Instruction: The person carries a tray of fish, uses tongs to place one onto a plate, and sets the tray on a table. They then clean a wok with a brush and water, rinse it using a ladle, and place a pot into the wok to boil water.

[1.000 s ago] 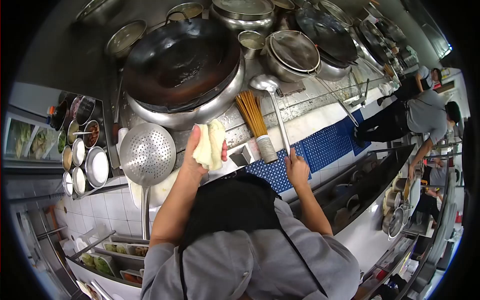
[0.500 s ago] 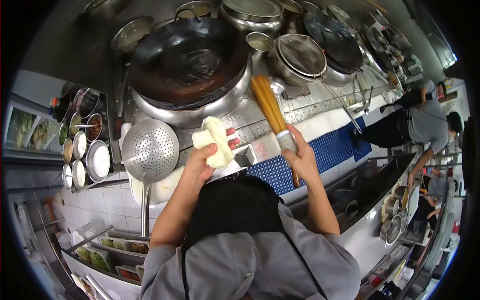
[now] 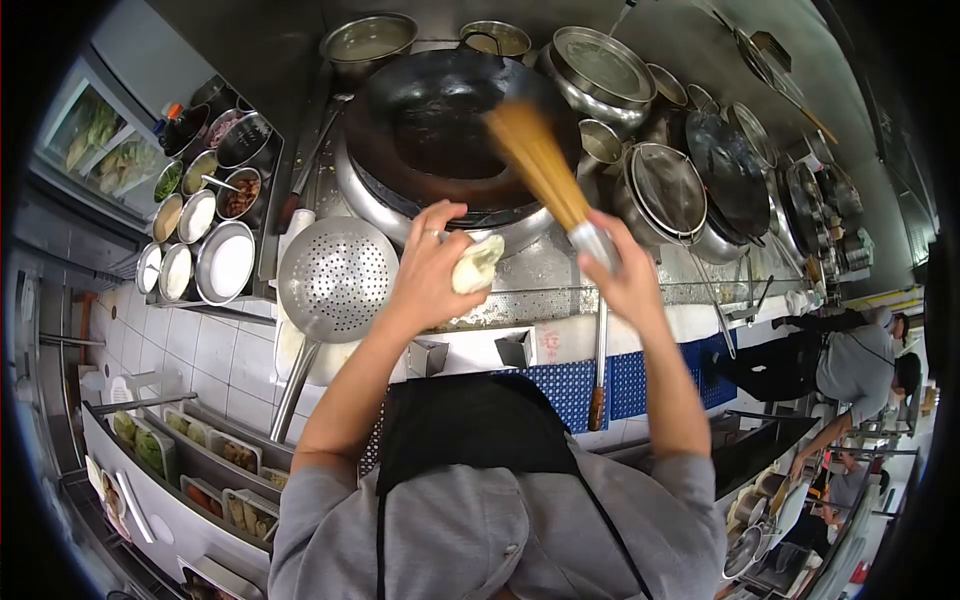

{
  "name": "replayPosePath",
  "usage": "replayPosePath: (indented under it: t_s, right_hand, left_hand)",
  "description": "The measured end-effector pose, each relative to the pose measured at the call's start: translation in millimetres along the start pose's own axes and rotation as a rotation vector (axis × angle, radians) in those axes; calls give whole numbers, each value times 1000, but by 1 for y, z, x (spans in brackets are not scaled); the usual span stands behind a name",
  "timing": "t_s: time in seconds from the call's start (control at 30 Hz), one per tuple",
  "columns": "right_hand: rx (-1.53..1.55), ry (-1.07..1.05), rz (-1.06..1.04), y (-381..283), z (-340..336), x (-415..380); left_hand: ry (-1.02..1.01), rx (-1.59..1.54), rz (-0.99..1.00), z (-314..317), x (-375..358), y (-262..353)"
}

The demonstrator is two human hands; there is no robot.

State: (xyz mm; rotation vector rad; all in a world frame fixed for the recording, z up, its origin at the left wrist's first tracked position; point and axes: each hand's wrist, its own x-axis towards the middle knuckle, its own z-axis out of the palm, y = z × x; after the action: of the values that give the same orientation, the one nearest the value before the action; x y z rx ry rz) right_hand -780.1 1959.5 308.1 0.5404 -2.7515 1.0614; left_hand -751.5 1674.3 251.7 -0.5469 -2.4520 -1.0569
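Note:
My left hand (image 3: 436, 268), its back turned up, is closed around a crumpled white cloth (image 3: 478, 266) close to the near rim of a large black wok (image 3: 440, 140). In my right hand (image 3: 626, 272) is a bamboo wok brush (image 3: 545, 165), gripped by its pale wrapped handle. The bristle end is blurred and overlaps the right part of the wok. Left of my left hand lies a perforated strainer (image 3: 338, 280), its handle toward me. A long wooden-ended handle (image 3: 600, 375) shows below my right hand; its other end is hidden.
Seasoning bowls (image 3: 225, 262) stand on the left. A metal pot with a sieve (image 3: 665, 190) and a second dark wok (image 3: 730, 180) sit to the right. Food trays (image 3: 240, 455) are at lower left. A co-worker (image 3: 865, 355) leans over a counter at far right.
My left hand has turned from palm up to back up and moved toward the wok with the cloth. The brush has swung over the wok's right part. The view has shifted.

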Motion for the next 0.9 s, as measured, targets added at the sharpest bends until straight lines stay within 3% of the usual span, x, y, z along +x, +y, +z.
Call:
replayPosePath:
  t_s: [0.07,0.17,0.23,0.37,0.47,0.53,0.57,0.6,0.7,0.77,0.9]
  right_hand:
    - [-257,-263,4,-23,-5,62]
    - [-536,-597,-71,-30,33,138]
    - [-560,-480,8,0,86,184]
    - [-275,-107,208,28,172,284]
    - [174,-166,433,-44,170,256]
    - [167,-336,311,-51,170,226]
    - [50,-346,128,-32,178,208]
    - [16,-416,12,-34,154,184]
    - [-405,-576,-95,-31,99,158]
    - [-563,-496,-73,-3,109,189]
    - [-249,-175,153,2,159,273]
  left_hand:
    - [-69,171,100,3,13,-15]
    - [-266,190,-29,11,18,-20]
    - [-225,230,-44,15,16,-17]
    - [-197,160,-58,16,10,-19]
    - [-145,88,-47,8,10,-13]
    - [-10,-72,-82,3,-6,-9]
    - [56,-154,-98,-1,-20,-7]
    - [78,-257,-156,-7,-35,-5]
    - [206,-883,-725,-11,-85,5]
    - [343,-931,-911,-5,-79,-3]
    - [403,-1099,-1093,25,-35,-41]
